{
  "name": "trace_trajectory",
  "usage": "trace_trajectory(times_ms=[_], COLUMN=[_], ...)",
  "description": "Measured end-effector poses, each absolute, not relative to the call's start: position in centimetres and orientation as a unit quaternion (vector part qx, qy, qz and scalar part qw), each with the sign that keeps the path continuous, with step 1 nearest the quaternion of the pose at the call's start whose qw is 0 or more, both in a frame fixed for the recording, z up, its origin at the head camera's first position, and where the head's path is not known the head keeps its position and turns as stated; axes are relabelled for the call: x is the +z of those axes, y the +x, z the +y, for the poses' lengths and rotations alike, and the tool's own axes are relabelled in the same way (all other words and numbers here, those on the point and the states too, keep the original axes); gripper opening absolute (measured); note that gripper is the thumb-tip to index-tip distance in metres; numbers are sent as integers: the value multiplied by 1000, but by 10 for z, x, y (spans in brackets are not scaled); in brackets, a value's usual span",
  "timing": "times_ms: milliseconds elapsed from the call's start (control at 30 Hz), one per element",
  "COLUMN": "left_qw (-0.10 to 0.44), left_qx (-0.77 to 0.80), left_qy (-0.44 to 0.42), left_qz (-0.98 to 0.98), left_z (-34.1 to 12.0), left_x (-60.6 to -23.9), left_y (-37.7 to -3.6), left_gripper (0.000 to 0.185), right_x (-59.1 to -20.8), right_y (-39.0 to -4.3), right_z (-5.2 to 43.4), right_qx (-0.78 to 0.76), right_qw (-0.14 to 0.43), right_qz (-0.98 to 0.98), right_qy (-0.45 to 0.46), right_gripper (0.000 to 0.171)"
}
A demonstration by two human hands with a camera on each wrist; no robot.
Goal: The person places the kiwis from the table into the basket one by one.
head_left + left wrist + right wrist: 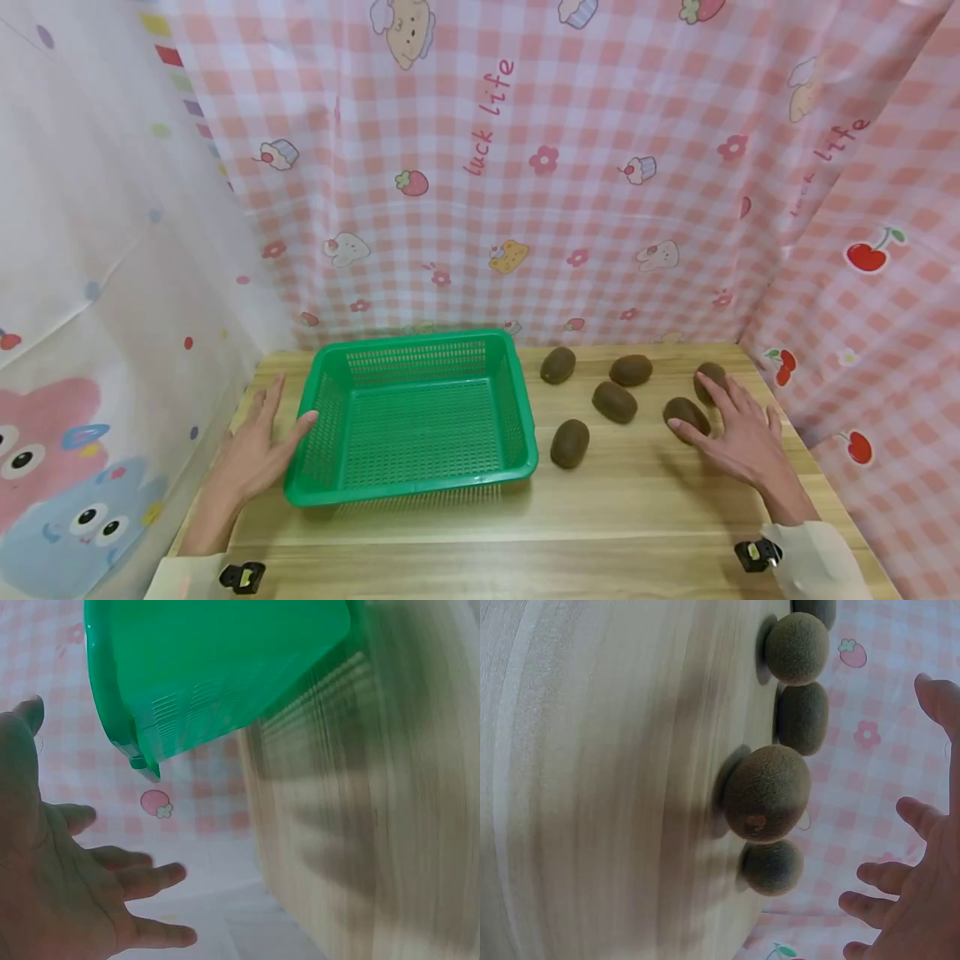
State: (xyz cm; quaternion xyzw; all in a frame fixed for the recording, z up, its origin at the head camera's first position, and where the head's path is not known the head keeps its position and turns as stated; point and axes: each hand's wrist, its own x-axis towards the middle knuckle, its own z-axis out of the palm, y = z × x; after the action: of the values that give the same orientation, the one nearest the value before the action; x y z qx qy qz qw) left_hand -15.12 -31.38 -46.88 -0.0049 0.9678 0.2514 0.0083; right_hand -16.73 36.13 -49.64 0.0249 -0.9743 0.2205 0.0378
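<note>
A green plastic basket [415, 417] stands empty on the wooden table [600, 500]. Several brown kiwis lie to its right, among them one [570, 442] nearest the basket and one [684, 414] by my right hand. My left hand [258, 437] lies with spread fingers beside the basket's left wall, its thumb at the rim. My right hand [731, 425] is spread over the two rightmost kiwis and grips nothing. In the right wrist view that hand [915, 900] hangs apart from a kiwi [766, 793]. The left wrist view shows my open palm [67, 900] under the basket [210, 675].
Pink checked cloth [525, 167] hangs close behind and to the right of the table, and a white printed sheet [90, 250] on the left. Bare wood runs along the table's front edge. Wrist cameras [242, 577] sit at both cuffs.
</note>
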Motion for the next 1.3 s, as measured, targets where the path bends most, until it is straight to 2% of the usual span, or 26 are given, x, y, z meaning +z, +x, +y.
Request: trace_trajectory(times_ms=[333,533,833,1300], left_qw=[35,23,23,51], left_qx=[345,379,446,516], left_qy=[-10,-18,-40,-67], left_qz=[938,925,894,852], left_z=[-316,-316,-318,-319], left_x=[-476,-480,-487,-488], left_y=[-153,-150,-154,-161], left_gripper=[85,79,75,60], right_x=[-510,-521,-537,-551], right_y=[-168,-169,-169,-178], right_z=[371,372,373,363], right_qx=[253,284,311,314], right_qw=[35,19,19,69], right_qz=[-967,-959,-950,-947], right_qy=[13,9,6,7], right_gripper=[95,96,87,76])
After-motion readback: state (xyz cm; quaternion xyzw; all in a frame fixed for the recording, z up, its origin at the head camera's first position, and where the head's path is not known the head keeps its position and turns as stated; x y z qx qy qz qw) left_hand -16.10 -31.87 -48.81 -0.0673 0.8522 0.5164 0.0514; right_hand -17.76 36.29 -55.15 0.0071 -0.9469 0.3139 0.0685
